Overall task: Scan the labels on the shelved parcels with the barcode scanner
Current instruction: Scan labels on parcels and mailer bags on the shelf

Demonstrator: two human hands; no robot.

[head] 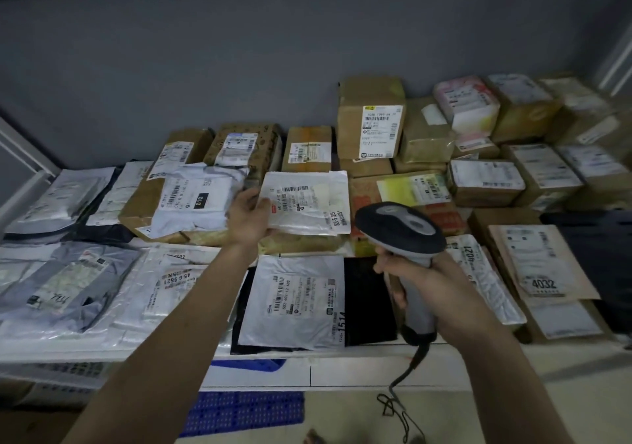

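- Looking across the shelf (191, 353), we've got cardboard boxes stacked along the back and flat mailer bags spread over the front, labels mostly facing up.
- Front and centre, the white poly mailer (309, 204) sits tipped up off the pile, its label and barcode turned toward the camera.
- Left hand (248, 216) pinches that mailer by its left edge, thumb on top; best to hold it flat and steady so the film doesn't glare or wrinkle over the bars.
- Right hand (415, 272) is wrapped round the handle of the barcode scanner (400, 228), cord trailing down to the floor.
- The scanner's head hangs just right of the mailer; I'd say it wants swinging left to face the barcode near the top edge squarely before the trigger goes.
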